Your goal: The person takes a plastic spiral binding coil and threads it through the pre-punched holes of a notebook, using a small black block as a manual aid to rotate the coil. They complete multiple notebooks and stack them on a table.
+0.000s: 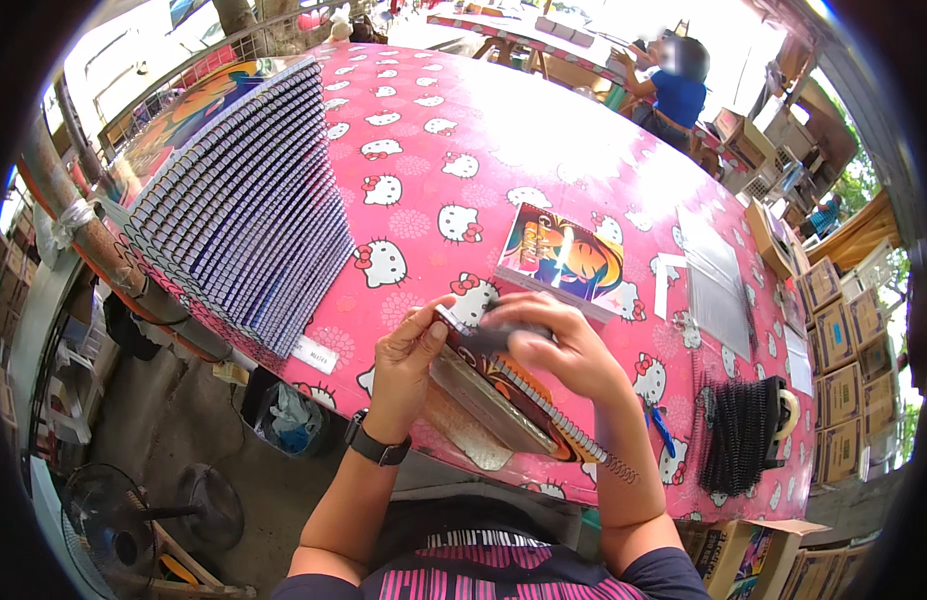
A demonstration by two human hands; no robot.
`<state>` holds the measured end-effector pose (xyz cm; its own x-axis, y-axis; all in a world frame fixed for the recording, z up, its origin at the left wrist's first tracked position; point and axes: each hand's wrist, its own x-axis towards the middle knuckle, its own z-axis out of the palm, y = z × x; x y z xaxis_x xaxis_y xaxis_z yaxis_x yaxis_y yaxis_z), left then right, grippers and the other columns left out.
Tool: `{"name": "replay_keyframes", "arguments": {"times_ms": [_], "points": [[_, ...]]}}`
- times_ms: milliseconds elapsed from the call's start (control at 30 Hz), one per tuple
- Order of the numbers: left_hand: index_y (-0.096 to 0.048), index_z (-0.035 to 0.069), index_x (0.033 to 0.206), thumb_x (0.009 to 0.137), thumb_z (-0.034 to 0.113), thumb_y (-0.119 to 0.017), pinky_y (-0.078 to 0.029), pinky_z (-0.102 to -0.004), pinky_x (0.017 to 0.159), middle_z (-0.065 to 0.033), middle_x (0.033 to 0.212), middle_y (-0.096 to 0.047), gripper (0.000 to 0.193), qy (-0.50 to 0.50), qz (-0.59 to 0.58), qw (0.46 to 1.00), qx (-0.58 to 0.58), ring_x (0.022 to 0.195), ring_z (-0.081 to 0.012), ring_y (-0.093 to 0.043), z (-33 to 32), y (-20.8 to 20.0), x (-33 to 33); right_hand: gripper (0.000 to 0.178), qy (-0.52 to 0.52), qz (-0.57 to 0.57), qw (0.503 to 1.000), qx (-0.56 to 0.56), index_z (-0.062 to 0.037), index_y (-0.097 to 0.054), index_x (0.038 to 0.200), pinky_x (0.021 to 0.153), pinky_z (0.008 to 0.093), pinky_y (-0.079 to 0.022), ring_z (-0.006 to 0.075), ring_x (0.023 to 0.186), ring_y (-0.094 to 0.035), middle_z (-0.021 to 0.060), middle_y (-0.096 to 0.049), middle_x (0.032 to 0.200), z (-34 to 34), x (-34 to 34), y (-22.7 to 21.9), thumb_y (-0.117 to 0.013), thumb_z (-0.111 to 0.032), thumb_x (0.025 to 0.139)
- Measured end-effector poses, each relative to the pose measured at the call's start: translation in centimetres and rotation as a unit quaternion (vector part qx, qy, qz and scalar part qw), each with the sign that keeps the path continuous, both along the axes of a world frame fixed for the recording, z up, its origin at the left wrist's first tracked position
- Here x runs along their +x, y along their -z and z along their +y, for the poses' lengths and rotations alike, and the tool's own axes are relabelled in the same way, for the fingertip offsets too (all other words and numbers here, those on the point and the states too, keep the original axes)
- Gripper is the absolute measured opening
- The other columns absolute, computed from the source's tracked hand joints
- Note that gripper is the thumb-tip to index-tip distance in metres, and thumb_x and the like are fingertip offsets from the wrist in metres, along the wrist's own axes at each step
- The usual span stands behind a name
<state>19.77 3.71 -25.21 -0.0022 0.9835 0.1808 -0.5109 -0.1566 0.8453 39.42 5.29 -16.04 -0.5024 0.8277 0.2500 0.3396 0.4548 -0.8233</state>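
My left hand [412, 345] pinches the top corner of a spiral notebook [532, 402] between thumb and fingers. The notebook lies tilted at the near edge of the pink table, and a loose tail of its wire-like coil [620, 468] sticks out at the lower right. Over the upper end of the coil is my right hand [559, 340], its fingers smeared by motion. Something dark and blurred shows under those fingers; I cannot make out what it is. Just beyond, a stack of colourful printed covers [564, 258] sits on the table.
At left, many spiral notebooks stand in a long fanned stack [244, 215]. A blue-handled tool [664, 430], a bundle of black coils [736, 440] and clear plastic sheets [717, 285] lie at right. A person in blue [678, 98] works at a farther table.
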Motion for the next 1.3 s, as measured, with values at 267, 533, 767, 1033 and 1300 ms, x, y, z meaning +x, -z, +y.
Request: {"name": "replay_keyframes", "arguments": {"times_ms": [267, 533, 767, 1033, 1300], "points": [[-0.062, 0.002, 0.118, 0.091, 0.006, -0.058, -0.039, -0.0202, 0.083, 0.0051, 0.094, -0.055, 0.027, -0.003, -0.016, 1.000, -0.019, 0.090, -0.0046, -0.049, -0.4, -1.5, 0.3, 0.043, 0.067, 0.017, 0.996, -0.047, 0.0001, -0.065, 0.104, 0.087, 0.0344, -0.042, 0.0207, 0.099, -0.054, 0.0109, -0.062, 0.098, 0.7, -0.5, 1.0, -0.064, -0.038, 0.084], [-0.064, 0.001, 0.114, 0.090, 0.007, -0.060, -0.040, -0.0233, 0.084, 0.0013, 0.096, -0.058, 0.025, 0.004, 0.040, 0.999, 0.002, 0.092, -0.0081, -0.051, -0.5, -1.7, -0.3, 0.051, 0.122, -0.024, 0.991, 0.058, -0.0045, -0.062, 0.111, 0.097, 0.0403, -0.038, 0.0312, 0.112, -0.050, 0.0160, -0.057, 0.116, -0.2, 1.2, 3.6, -0.067, -0.044, 0.080], [-0.067, 0.001, 0.105, 0.080, 0.002, -0.066, -0.044, -0.0283, 0.076, -0.0063, 0.094, -0.061, 0.026, -0.037, 0.245, 0.957, 0.153, 0.085, -0.0157, -0.056, -2.0, -6.2, 0.5, 0.065, 0.186, -0.283, 0.938, 0.079, -0.0110, -0.053, 0.126, 0.104, 0.0473, -0.032, 0.0375, 0.128, -0.034, 0.0189, -0.038, 0.141, -5.4, 7.5, 6.4, -0.076, -0.038, 0.071], [-0.069, 0.005, 0.091, 0.065, -0.001, -0.075, -0.047, -0.0315, 0.066, -0.0068, 0.082, -0.065, 0.028, -0.097, 0.351, 0.843, 0.396, 0.075, -0.0231, -0.059, -5.4, -11.2, 5.8, 0.030, 0.155, 0.085, 0.966, 0.189, -0.0042, -0.063, 0.107, 0.078, 0.0318, -0.051, 0.0240, 0.092, -0.062, 0.0115, -0.061, 0.102, -11.9, 3.0, -5.5, -0.071, -0.010, 0.080], [-0.065, 0.004, 0.083, 0.067, -0.002, -0.076, -0.048, -0.0320, 0.065, -0.0078, 0.081, -0.067, 0.020, -0.066, 0.309, 0.872, 0.373, 0.075, -0.0231, -0.061, -6.3, -10.4, 6.0, 0.025, 0.136, 0.097, 0.953, 0.255, -0.0034, -0.064, 0.104, 0.066, 0.0308, -0.050, 0.0226, 0.078, -0.060, 0.0092, -0.061, 0.090, -11.8, 2.7, -4.8, -0.071, -0.007, 0.080]]}}
